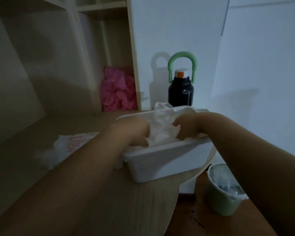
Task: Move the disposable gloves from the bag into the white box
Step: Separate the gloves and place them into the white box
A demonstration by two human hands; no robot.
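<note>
white box point(169, 160), black bottle point(180, 92), pink bundle point(117, 92)

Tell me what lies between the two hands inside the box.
Crumpled clear gloves fill the gap between the left hand and right hand inside the box. The head view shows this, though it is dim and blurred.

Dim light falls on a wooden desk point(152, 201) with shelving point(85, 48) against a white wall point(177, 31), brown floor point(194, 218) below.

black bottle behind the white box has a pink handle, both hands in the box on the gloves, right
No: the head view shows the black bottle has a green handle, not pink. The left hand and right hand are in the white box on the gloves.
</note>
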